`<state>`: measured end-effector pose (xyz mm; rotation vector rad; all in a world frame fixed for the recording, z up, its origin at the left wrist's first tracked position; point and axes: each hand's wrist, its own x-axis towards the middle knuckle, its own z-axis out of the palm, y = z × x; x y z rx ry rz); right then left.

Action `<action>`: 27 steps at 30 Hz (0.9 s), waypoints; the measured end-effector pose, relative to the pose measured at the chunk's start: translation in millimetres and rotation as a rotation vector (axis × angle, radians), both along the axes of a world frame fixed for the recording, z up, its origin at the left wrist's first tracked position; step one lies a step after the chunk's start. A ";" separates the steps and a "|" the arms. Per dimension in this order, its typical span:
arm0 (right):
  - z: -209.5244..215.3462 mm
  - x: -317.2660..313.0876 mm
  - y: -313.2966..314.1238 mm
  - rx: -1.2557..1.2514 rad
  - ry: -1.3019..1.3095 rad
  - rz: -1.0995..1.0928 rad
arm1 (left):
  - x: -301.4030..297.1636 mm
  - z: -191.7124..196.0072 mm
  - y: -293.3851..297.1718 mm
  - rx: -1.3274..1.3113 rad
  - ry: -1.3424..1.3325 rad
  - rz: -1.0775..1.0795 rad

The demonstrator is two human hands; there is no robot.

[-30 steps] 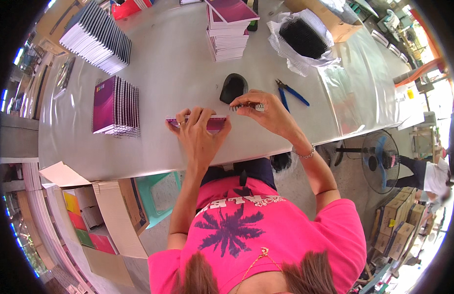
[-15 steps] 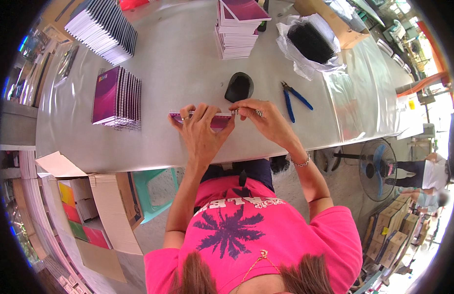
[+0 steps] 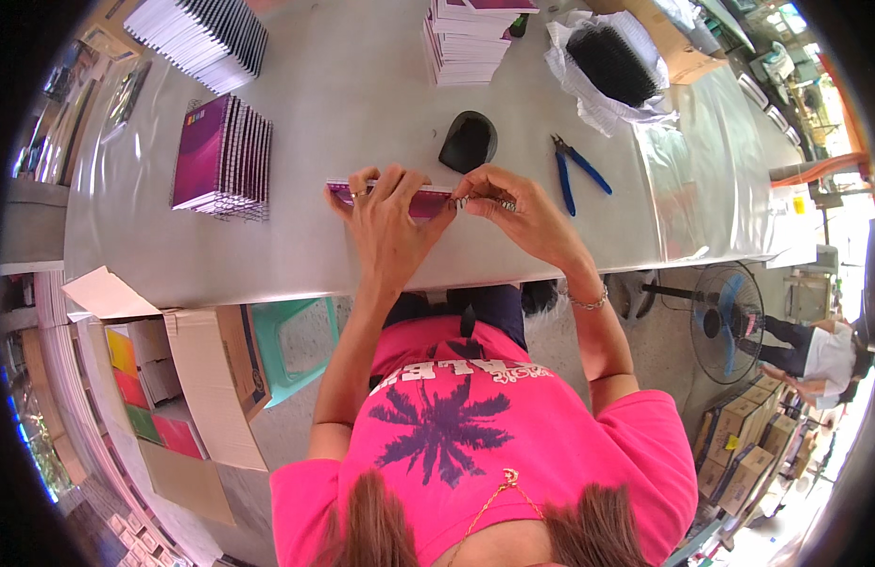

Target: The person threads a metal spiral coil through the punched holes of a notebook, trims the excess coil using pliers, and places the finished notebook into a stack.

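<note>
My left hand (image 3: 390,227) lies over a purple notebook (image 3: 426,204) near the front edge of the table, fingers along its far edge and thumb at its right end. A row of holes seems to run along that far edge. At the right end, my right hand (image 3: 524,219) pinches a thin spiral coil (image 3: 506,203), whose end meets the notebook's corner. The fingers hide how far it goes in. Just beyond stands a black rounded holder (image 3: 470,142). To the right lie cutting pliers (image 3: 577,175) with blue handles, spread apart.
Bound purple notebooks (image 3: 203,156) stand stacked at left, with another spiral-bound stack (image 3: 187,42) behind. Loose booklets (image 3: 461,47) pile up at the far middle. Black coils (image 3: 612,64) lie in white paper at far right. Below are an open carton (image 3: 206,378) and a fan (image 3: 726,323).
The table and its things sit slightly higher in the view. Both hands stay at the notebook, the right one still pinching the coil at its right end.
</note>
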<state>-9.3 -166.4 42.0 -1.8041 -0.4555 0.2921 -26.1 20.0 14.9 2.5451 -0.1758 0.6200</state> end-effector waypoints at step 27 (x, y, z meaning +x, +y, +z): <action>-7.5 -1.2 0.3 0.050 -0.009 -0.099 | 1.7 -4.5 -0.8 -0.009 -0.005 0.014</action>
